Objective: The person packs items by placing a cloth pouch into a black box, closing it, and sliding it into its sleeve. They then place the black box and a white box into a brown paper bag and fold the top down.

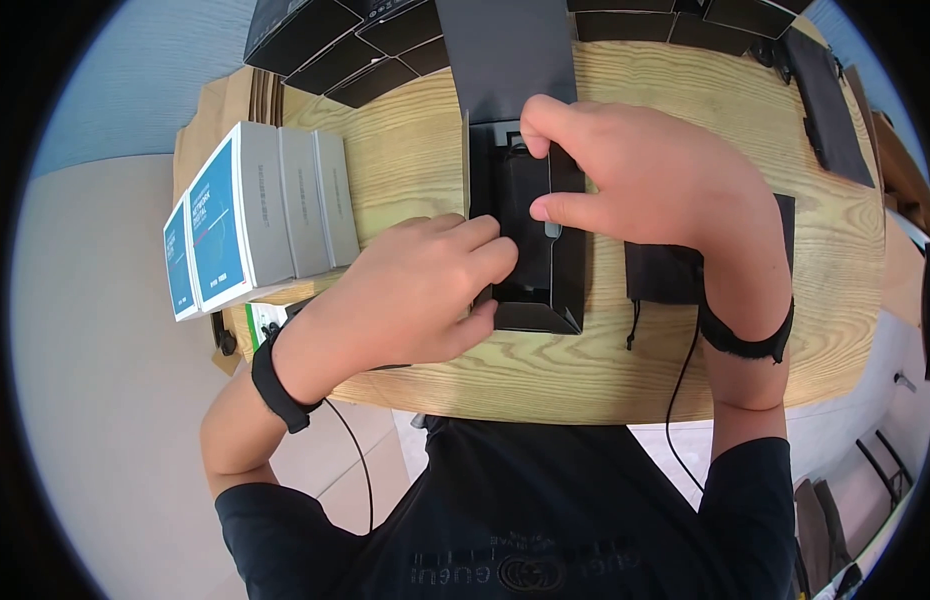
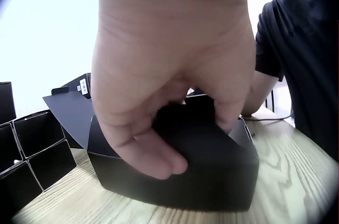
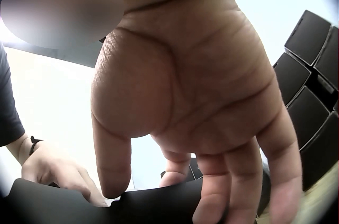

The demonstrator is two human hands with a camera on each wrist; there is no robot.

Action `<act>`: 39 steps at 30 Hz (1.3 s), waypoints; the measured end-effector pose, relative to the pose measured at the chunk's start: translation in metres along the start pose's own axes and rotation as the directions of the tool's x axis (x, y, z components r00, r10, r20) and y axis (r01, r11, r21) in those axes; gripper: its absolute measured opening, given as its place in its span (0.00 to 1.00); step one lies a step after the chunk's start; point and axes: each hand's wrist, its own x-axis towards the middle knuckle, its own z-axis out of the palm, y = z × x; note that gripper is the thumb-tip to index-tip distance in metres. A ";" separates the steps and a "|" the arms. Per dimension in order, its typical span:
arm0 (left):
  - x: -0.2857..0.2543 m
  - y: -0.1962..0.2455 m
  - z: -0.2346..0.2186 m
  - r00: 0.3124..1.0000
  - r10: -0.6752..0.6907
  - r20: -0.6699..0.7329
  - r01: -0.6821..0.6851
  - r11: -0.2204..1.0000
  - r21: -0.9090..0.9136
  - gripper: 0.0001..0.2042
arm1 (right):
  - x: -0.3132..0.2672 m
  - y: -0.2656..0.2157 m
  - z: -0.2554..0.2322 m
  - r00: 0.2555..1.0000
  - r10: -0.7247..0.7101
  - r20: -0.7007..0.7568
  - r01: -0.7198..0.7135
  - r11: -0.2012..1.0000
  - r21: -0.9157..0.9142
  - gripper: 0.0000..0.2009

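Note:
An open black box (image 1: 568, 285) stands on the table with its lid flap (image 1: 510, 60) folded away from the person. Inside lies a black item (image 1: 525, 215), partly hidden by the hands. My left hand (image 1: 425, 285) grips the box at its near left side; in the left wrist view curled fingers (image 2: 159, 158) lie against the side wall and the thumb reaches over the near part. Over the right wall is my right hand (image 1: 645, 180), fingers spread, the index finger reaching down at the far end and the thumb near a small grey tab (image 1: 553, 229).
White and blue boxes (image 1: 268, 215) are stacked at the left. Black boxes (image 1: 385, 45) line the back. A dark drawstring pouch (image 1: 665, 272) lies right of the open box, and a dark case (image 1: 830, 110) lies farther right. Cables (image 1: 675, 400) run from both wrists.

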 end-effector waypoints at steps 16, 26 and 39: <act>0.011 0.004 0.005 0.979 -0.139 -0.152 0.179 0.939 0.295 0.22 | 0.001 -0.004 -0.004 0.999 0.021 0.028 -0.021 1.000 -0.007 0.19; 0.023 -0.006 0.004 0.995 -0.101 -0.009 0.101 0.987 0.122 0.16 | 0.002 -0.003 -0.004 0.998 -0.017 0.068 0.013 0.998 0.069 0.20; -0.005 0.005 0.005 0.991 -0.098 -0.088 0.103 0.993 0.054 0.19 | 0.004 -0.002 0.016 0.998 0.050 0.025 -0.047 0.995 -0.090 0.27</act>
